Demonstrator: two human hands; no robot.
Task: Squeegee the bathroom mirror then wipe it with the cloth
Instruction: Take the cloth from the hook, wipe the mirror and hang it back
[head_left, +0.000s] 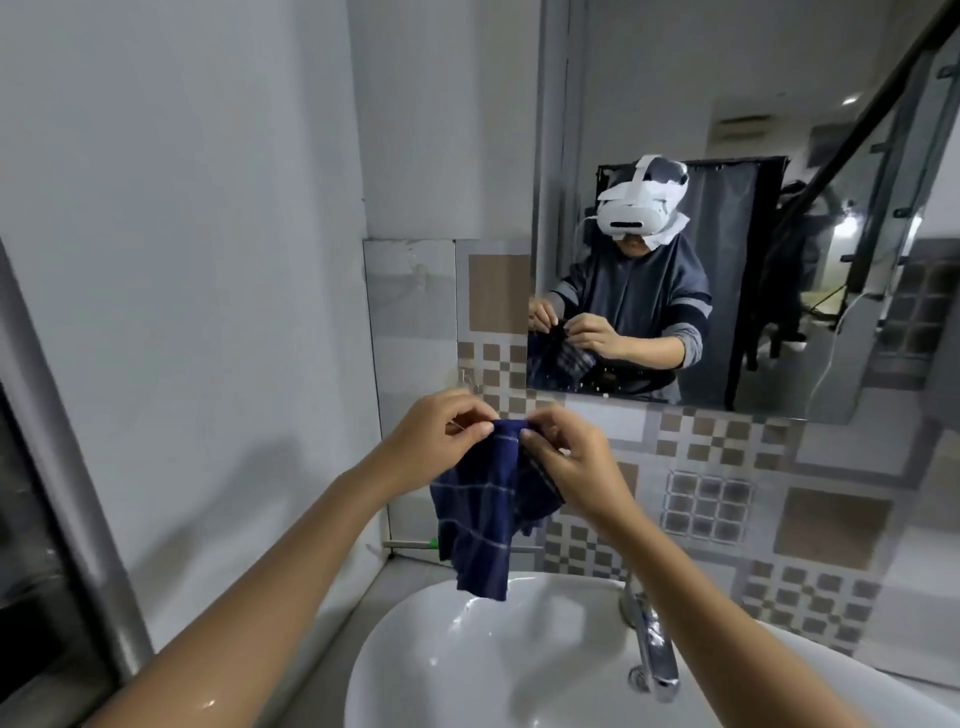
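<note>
Forearms: both bare, reaching forward over the sink (395, 670).
Left hand (441, 441): fingers pinched on the top edge of the cloth (483, 519), left side.
Right hand (571, 460): fingers pinched on the same top edge, right side, just beside the left hand.
Cloth: dark blue with pale check lines, hanging bunched above the sink's back rim, below the mirror.
Mirror (779, 130): on the tiled wall, upper right; reflects the person holding the cloth.
Tap (652, 649): chrome, at the sink's right rim.

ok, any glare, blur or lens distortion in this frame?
Head view: wide-angle bending bows the wall-mounted rectangular mirror edges and the grey frame at left; small specular glints on the white ceramic basin and chrome tap; dark blue checked cloth and both hands sharp.
</note>
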